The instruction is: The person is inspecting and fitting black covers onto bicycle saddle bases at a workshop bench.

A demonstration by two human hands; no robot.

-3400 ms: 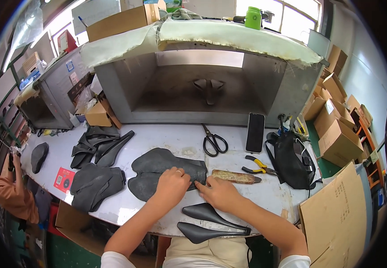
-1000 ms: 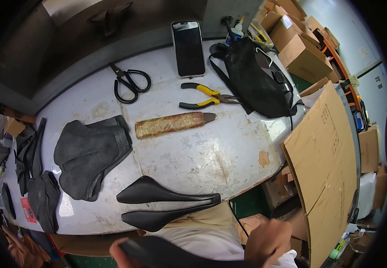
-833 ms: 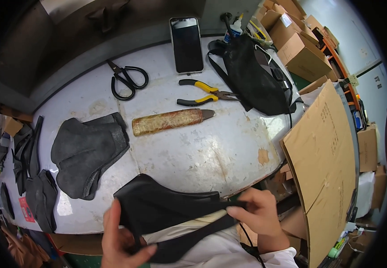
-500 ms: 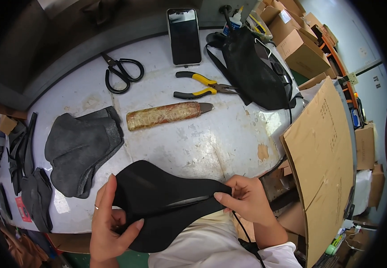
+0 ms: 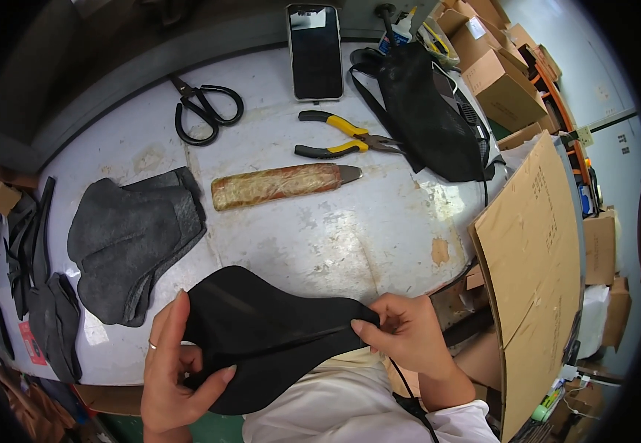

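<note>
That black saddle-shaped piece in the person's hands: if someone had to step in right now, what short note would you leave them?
Left hand: grips the wide end of the black saddle-shaped piece, fingers curled around its edge.
Right hand: pinches the narrow tip of the same piece.
The piece is held over the near edge of the worktable, above the lap.
On the table: a stack of grey felt-like pieces at left, a wrapped-handle tool in the middle, pliers, scissors, a phone and a black bag farther back.
Done: piece picked up in both hands. Left: whatever follows; no tool is in hand yet.
</note>
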